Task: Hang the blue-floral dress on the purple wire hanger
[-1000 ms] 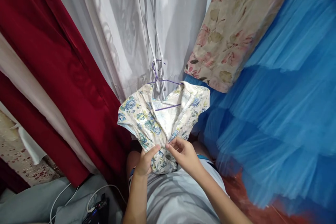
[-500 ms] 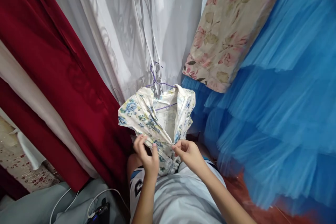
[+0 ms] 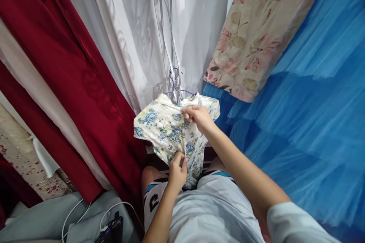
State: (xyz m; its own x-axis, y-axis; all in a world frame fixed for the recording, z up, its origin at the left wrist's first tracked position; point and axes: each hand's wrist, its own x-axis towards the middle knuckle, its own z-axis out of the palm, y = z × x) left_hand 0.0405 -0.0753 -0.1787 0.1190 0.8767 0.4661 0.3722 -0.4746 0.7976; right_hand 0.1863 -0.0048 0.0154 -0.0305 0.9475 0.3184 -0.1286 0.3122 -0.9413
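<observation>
A white dress with blue flowers hangs in front of me on a thin purple hanger. Its short sleeves spread to both sides, and the lower part drops between my knees. My right hand is closed in a pinch at the top of the dress's zipper, close to the neckline; the fingers hide the pull itself. Lower on the same seam, my left hand pinches the fabric between thumb and fingers. Below the right hand, the opening's two edges lie together.
Silvery ribbons run down to the hanger before white drapes. Red fabric hangs at left, a pink-flowered cloth and blue tulle at right. A grey cushion bears white cables and a black device.
My right hand has travelled up the front to the neckline, and the open V there has closed. My left hand has moved right, from open beside the seam to pinching it.
</observation>
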